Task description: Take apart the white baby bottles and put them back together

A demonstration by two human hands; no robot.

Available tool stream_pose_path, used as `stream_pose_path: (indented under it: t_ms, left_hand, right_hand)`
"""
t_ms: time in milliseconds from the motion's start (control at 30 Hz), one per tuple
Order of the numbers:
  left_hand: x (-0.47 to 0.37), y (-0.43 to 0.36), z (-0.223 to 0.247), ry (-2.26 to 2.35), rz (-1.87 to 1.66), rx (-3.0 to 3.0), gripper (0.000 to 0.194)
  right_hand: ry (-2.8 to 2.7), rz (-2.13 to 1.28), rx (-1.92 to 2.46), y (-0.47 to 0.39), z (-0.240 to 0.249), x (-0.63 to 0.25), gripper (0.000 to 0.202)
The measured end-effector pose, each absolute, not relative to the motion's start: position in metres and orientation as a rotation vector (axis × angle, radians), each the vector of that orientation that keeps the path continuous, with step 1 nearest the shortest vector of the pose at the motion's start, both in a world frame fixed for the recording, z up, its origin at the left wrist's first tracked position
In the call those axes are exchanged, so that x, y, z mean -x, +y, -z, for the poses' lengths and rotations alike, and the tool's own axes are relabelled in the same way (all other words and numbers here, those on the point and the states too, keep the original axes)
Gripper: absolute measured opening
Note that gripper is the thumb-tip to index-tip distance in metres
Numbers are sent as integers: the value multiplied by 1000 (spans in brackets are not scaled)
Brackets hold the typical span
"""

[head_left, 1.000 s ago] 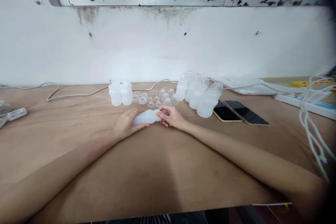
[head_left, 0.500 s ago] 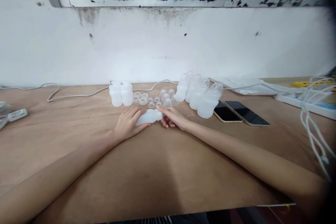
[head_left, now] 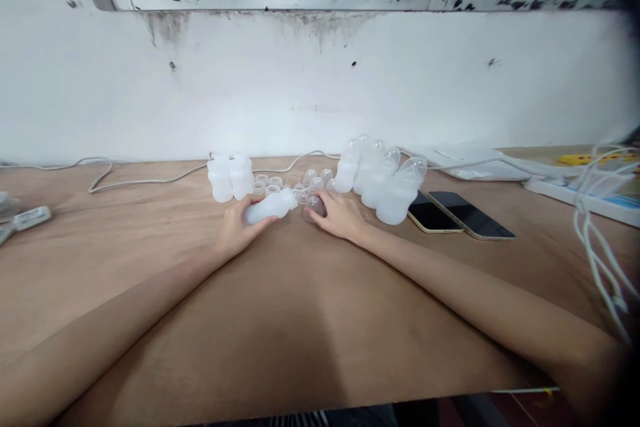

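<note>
Head view: the left hand (head_left: 239, 225) has a full wrap grip on a frosted bottle (head_left: 270, 207), tipped over low above the table (head_left: 250, 333) or resting on it (can't tell which), neck end angled up toward the right hand (head_left: 344, 215). That one's grip is narrower, thumb and fingers curled round a clear dome (head_left: 313, 208); how firmly, no idea. What I'd worry about: the dome is crowded by other domes (head_left: 315, 183) and small teats (head_left: 301, 195), so a stray knuckle could scatter a few. Also, too hard a squeeze could make the tilted bottle slip. Rings (head_left: 274, 181) sit just behind it. Container-wise, two domeless bottles (head_left: 242, 177) stand back left, and the domed bottles (head_left: 393, 201) cluster on the right beside two phones (head_left: 470, 215). They're all too cloudy to tell if anything's inside.
</note>
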State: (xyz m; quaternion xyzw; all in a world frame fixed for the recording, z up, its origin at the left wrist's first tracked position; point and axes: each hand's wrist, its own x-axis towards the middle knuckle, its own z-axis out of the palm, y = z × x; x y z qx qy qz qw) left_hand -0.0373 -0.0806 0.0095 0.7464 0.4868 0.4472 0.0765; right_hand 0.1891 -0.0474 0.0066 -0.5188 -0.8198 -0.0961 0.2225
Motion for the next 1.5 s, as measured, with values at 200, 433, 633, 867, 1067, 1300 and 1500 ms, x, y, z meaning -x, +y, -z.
stream_pose_path:
  t_ms: [200, 433, 633, 867, 1067, 1300, 1500]
  left_hand:
    - [36, -83, -11, 1388, -1333, -2234, 40]
    - [37, -82, -12, 1417, -1348, -2171, 39]
    - [37, -81, -13, 1459, -1329, -2116, 39]
    - [37, -82, -14, 1481, -1307, -2155, 41]
    - [36, -84, -12, 1461, -1184, -2294, 43]
    - [38, -83, -10, 1514, -1154, -2321, 44]
    - [37, -86, -9, 1508, -1117, -2371, 45]
  right_hand:
    - [-2589, 11, 988, -61, -12, -181, 38]
    - [-2212, -522, 903, -55, -9, -183, 33]
    - [-1404, -1298, 768, -37, -8, -189, 36]
    - [-1308, -1446, 676, -37, -10, -187, 30]
    - [-1384, -1476, 601, -44, -13, -186, 28]
    - [-1760, -1225, 673, -52, -14, -183, 36]
    - [-1905, -1096, 741, -53, -14, -183, 39]
